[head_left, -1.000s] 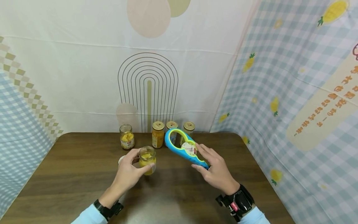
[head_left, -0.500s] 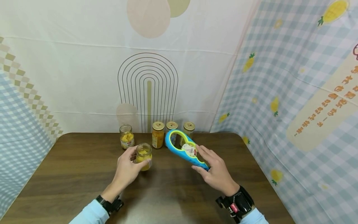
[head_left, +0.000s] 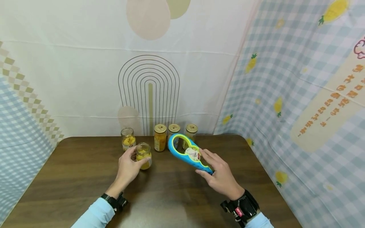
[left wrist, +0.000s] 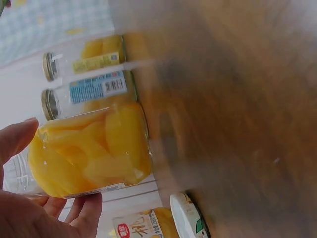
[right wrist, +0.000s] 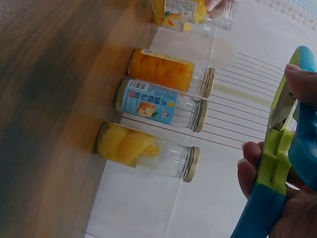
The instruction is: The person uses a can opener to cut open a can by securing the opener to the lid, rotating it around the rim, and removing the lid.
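Observation:
My left hand (head_left: 127, 167) grips a lidless glass jar of yellow peach pieces (head_left: 143, 155) between thumb and fingers, upright and close over the table in front of the back row. In the left wrist view, the peach-filled jar (left wrist: 94, 148) shows thumb and fingertips round it. My right hand (head_left: 219, 172) holds a blue and lime-green jar opener (head_left: 180, 154), raised and tilted. A pale round lid (head_left: 192, 154) with print sits inside the opener. In the right wrist view, fingers and thumb wrap the opener (right wrist: 275, 163).
Another lidless jar of yellow fruit (head_left: 129, 140) stands at the back left. Right of it are a gold-lidded jar of orange fruit (head_left: 160, 138) and two more gold-lidded jars. A white lid with a green leaf (left wrist: 188, 215) lies near the left jar on the brown table (head_left: 71, 177).
My left hand has carried its jar left and toward the back, closer to the other lidless jar. My right hand and the opener have stayed nearly still.

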Demonstrator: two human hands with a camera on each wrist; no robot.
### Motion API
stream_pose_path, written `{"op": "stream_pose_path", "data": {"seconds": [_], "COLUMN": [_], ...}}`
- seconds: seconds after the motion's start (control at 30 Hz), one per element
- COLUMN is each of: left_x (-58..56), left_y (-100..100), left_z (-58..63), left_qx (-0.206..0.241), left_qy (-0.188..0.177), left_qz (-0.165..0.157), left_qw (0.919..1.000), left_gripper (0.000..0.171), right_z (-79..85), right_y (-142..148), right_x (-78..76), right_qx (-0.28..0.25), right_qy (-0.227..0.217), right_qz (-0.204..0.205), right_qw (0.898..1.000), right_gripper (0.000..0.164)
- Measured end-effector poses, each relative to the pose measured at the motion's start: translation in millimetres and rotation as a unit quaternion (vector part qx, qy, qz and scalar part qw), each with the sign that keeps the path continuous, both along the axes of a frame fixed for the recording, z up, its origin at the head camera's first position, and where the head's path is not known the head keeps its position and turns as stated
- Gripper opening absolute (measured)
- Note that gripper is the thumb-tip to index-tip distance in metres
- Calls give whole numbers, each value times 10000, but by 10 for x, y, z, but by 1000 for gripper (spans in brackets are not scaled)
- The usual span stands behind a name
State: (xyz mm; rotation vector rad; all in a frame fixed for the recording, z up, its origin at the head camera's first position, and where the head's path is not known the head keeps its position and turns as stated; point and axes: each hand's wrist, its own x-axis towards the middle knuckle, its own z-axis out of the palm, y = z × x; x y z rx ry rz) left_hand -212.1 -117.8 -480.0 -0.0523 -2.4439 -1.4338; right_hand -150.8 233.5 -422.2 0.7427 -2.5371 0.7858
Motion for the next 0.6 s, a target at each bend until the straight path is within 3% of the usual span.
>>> {"op": "stream_pose_path", "data": {"seconds": [0.6], "left_x": [-378], "left_y": [70], "left_z": [-71], "left_qx": [-69], "left_qy": [-413], "left_qz": [83], "left_qw": [9991], "left_gripper": [62], "right_z": [-38], "right_y": [26], "right_x": [33], "right_qx": [-18], "right_qy": [-73], "right_qz": [-31], "right_qw": [10000], "right_gripper": [78]}}
